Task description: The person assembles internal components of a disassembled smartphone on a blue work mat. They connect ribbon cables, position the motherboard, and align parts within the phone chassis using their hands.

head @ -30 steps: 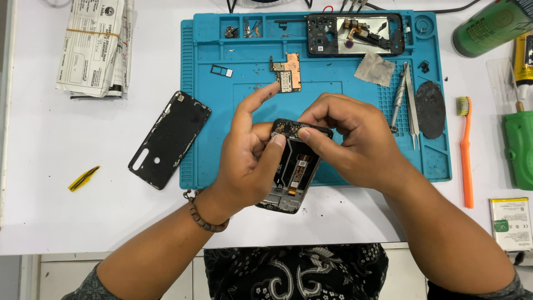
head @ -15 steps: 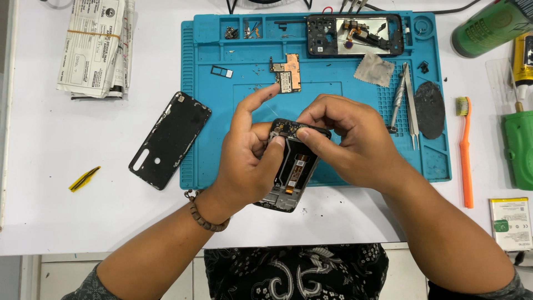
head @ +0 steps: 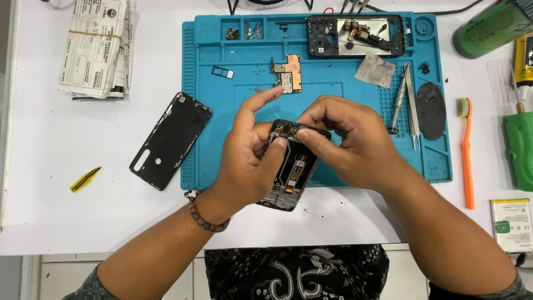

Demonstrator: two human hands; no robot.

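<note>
An opened black phone frame with its insides showing is lifted over the near edge of the blue work mat. My left hand grips its left side, index finger pointing up. My right hand pinches the top end of the frame with thumb and fingers. The detached black back cover lies to the left, half on the white table. A copper-coloured circuit board lies on the mat just beyond my hands.
A second opened phone sits at the mat's top. Tweezers and a screwdriver, a grey cloth and a dark oval pad lie right. An orange toothbrush, green bottle, paper bundle and yellow pick surround the mat.
</note>
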